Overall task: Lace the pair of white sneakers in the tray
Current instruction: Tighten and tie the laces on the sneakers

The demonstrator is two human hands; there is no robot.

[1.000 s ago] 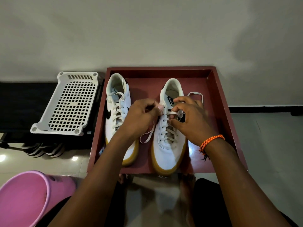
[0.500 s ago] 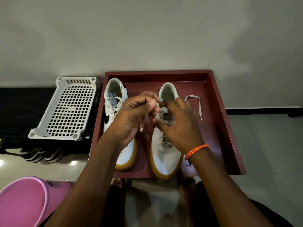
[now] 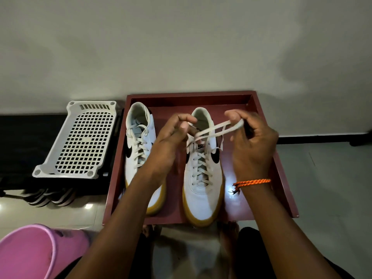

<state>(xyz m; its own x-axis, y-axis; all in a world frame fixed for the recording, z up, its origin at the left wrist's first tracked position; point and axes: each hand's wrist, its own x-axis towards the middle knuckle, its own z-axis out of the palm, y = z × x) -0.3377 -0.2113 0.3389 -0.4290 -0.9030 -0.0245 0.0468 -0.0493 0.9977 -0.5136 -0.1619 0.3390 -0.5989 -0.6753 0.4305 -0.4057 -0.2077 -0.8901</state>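
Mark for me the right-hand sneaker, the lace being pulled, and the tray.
Right-hand sneaker (image 3: 202, 195): head view, on its white toe.
Lace (image 3: 219, 127): head view, on the strands stretched between the hands.
Tray (image 3: 191, 97): head view, on its far rim.

The two white leather sneakers (image 3: 202, 184) carry black swoosh marks, off-white laces (image 3: 215, 129) and yellow-tan gum soles, and sit in a dark maroon square tray (image 3: 281, 178). Left of it lies a white plastic grid-patterned rack (image 3: 80, 139) and a glossy pink plastic bucket (image 3: 26, 252); an orange braided thread bracelet (image 3: 251, 182) rings one wrist.
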